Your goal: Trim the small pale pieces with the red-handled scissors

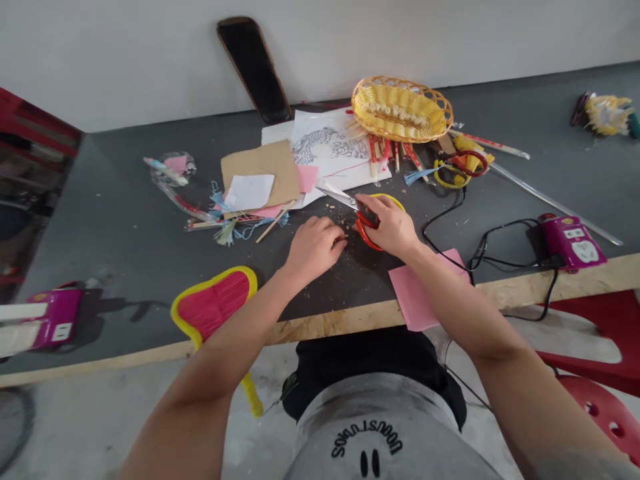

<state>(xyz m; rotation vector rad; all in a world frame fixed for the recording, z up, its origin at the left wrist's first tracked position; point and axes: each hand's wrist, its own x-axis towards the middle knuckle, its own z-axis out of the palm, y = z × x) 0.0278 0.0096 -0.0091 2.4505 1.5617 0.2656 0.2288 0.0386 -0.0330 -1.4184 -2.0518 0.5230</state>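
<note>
Over the middle of the grey tabletop, my right hand (389, 225) is closed on a pair of scissors (341, 196) with red and yellow handles, their metal blades pointing to the upper left. Just left of it, my left hand (316, 248) rests low on the table with curled fingers; whatever they may hold is hidden. Small crumbs (345, 212) lie scattered between and below the hands. Beside my left forearm is a red fan (215, 303) with yellow edging, its handle hanging over the table edge. Under my right forearm lies pink paper (413, 297).
Behind the hands are a dragon drawing (330, 143), brown card (260, 167), blue tassels (227, 230) and a yellow basket (387, 123). A phone (255, 70) leans on the wall. More scissors (460, 170) lie to the right. Cables run to a purple power socket (575, 241).
</note>
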